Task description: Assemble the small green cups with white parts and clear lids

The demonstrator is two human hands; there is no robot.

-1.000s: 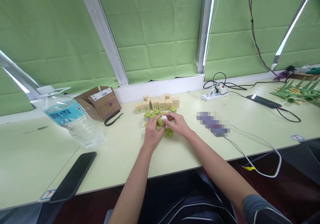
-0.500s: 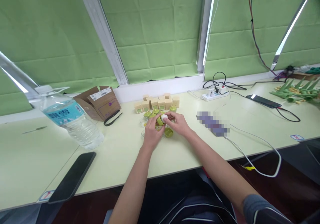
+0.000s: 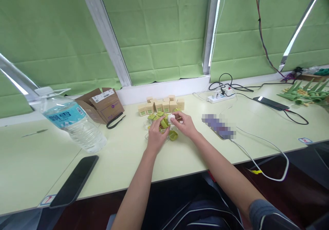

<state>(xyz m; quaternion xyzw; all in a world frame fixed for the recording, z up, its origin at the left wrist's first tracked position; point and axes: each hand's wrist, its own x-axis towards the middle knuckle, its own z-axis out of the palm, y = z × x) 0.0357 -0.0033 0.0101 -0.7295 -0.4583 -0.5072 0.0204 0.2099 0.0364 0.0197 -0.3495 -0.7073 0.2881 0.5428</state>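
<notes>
My left hand [image 3: 156, 137] is closed round a small green plastic case [image 3: 164, 122], held between thumb and fingers over the table. My right hand [image 3: 187, 125] pinches a small white rounded piece [image 3: 170, 118] close beside the green case; whether the two touch I cannot tell. Just below the hands lies an open green shell [image 3: 173, 135]. More green pieces [image 3: 152, 117] and clear plastic parts lie behind and around the left hand, partly hidden by it. Several small cream-coloured boxes [image 3: 158, 106] with green fronts stand in rows behind them.
A large water bottle [image 3: 74, 120] and an open cardboard box [image 3: 104, 106] stand on the left. A black phone [image 3: 74, 182] lies at the front left edge. To the right are a blurred-out device [image 3: 218, 126] with a white cable, a power strip [image 3: 221, 97] and another phone [image 3: 271, 104].
My right hand has drawn the white piece slightly up and to the right, so more of it shows beside the green case. My left hand has hardly moved.
</notes>
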